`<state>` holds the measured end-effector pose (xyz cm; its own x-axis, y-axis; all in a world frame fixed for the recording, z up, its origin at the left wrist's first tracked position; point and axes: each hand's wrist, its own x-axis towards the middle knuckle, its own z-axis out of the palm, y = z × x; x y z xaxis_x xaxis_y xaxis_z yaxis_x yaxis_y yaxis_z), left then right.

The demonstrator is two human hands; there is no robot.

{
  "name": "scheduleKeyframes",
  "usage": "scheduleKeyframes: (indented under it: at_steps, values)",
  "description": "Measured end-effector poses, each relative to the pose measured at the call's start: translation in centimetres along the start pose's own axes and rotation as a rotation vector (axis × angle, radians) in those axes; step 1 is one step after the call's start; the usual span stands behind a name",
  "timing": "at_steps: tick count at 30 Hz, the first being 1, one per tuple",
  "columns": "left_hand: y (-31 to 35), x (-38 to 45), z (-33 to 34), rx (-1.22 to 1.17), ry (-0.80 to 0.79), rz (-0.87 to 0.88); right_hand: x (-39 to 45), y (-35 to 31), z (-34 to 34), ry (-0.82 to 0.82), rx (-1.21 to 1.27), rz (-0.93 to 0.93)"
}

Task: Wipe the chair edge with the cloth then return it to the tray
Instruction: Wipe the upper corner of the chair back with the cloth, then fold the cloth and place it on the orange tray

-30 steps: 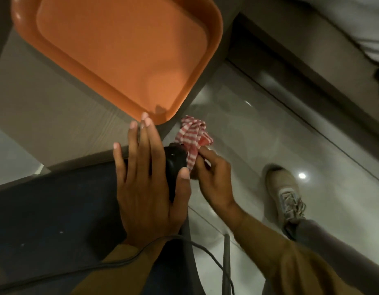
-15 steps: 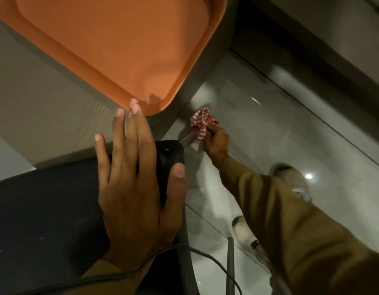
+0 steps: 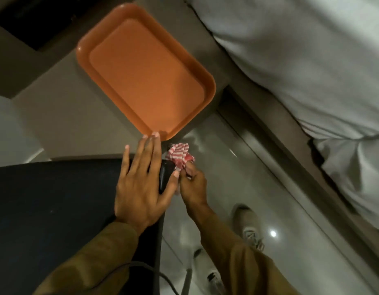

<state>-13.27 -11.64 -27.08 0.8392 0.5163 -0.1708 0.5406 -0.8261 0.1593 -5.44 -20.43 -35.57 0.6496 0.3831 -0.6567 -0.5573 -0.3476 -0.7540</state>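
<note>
Half a second on, the right hand (image 3: 192, 185) has drawn back toward the chair corner from its lower reach, and the view has tilted up so the whole orange tray (image 3: 208, 86) and a white bedcover (image 3: 301, 67) now show. Bunched red-and-white striped cloth (image 3: 179, 155) sits pinched in the right hand's fingertips, most of it standing above and beyond the knuckles, its lower fold pressed against the rounded black edge of the chair (image 3: 165, 174). That hand is curled shut around the cloth, wrist bent, its brown sleeve (image 3: 243, 262) running back toward the lower right. On the dark chair seat the left hand (image 3: 139, 188) lies flat, fingers spread and pointing toward the tray, thumb hooked over the black edge just beside the cloth; it grips nothing. Its fingertips reach the tray's near rim. Nothing lies in the tray, which rests on a grey table (image 3: 63, 116). Below, on the glossy floor (image 3: 269, 167), a pale shoe (image 3: 248, 226) shows.
</note>
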Motion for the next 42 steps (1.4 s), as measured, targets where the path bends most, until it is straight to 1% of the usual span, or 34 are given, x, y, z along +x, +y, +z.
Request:
scheduleKeyframes:
  at_steps: [4,6,7,8,10,13,14,16,19,20,22,24,25,26,27,29,31,33,37,40,42]
  values:
    - [0.2,0.3,-0.9,-0.031,-0.063,-0.012,-0.6,-2.6,-2.5,-0.189,0.084,0.049]
    - [0.0,0.5,-1.3,-0.105,-0.150,-0.026,-0.2,-3.6,-3.7,-0.270,0.172,0.131]
    - [-0.1,0.7,-1.6,-0.179,-0.203,-0.063,-0.1,-4.3,-4.2,-0.292,0.208,0.188]
    - [-0.1,1.1,-2.0,-0.284,-0.241,-0.123,0.0,-5.1,-4.7,-0.300,0.247,0.233]
    - [0.4,2.1,-2.7,-0.587,-0.260,-0.295,-0.2,-6.6,-5.9,-0.334,0.348,0.263]
    - [1.8,2.7,-4.0,-1.094,-0.146,-0.605,-1.1,-9.3,-7.7,-0.478,0.539,0.286]
    - [2.4,2.6,-4.4,-1.205,-0.113,-0.659,-1.4,-10.3,-8.4,-0.517,0.586,0.316]
    - [3.8,2.2,-5.1,-1.363,-0.122,-0.688,-1.9,-12.4,-9.2,-0.554,0.580,0.344]
    - [6.0,1.6,-6.9,-1.597,-0.187,-0.690,-2.2,-15.3,-10.8,-0.620,0.571,0.394]
    - [6.5,1.6,-7.6,-1.637,-0.186,-0.690,-2.0,-16.3,-11.2,-0.621,0.545,0.407]
    - [7.3,1.8,-8.7,-1.646,-0.119,-0.693,-1.4,-19.0,-11.8,-0.657,0.495,0.423]
    - [8.0,2.3,-9.6,-1.564,0.009,-0.714,-1.1,-21.7,-12.1,-0.742,0.390,0.430]
    - [8.3,2.6,-9.9,-1.509,0.081,-0.734,-0.9,-22.6,-12.2,-0.768,0.274,0.361]
    - [8.6,3.0,-10.0,-1.474,0.142,-0.761,-0.7,-23.5,-12.3,-0.783,0.105,0.249]
    - [9.0,3.4,-10.2,-1.472,0.187,-0.792,-0.5,-24.3,-12.4,-0.779,-0.060,0.133]
    - [10.1,4.1,-10.3,-1.506,0.246,-0.862,0.3,-25.1,-13.0,-0.731,-0.286,-0.082]
    - [11.0,4.5,-9.6,-1.526,0.298,-0.937,1.4,-25.3,-13.5,-0.652,-0.376,-0.243]
    - [11.8,4.8,-8.6,-1.517,0.305,-0.958,2.3,-25.1,-13.4,-0.565,-0.440,-0.340]
    - [12.3,5.8,-6.4,-1.508,0.300,-1.041,4.0,-23.2,-12.3,-0.459,-0.589,-0.418]
    - [11.1,7.4,-5.6,-1.429,0.317,-1.127,5.4,-22.0,-10.6,-0.431,-0.668,-0.439]
    - [9.8,8.5,-5.5,-1.362,0.362,-1.140,6.5,-21.8,-9.5,-0.451,-0.655,-0.434]
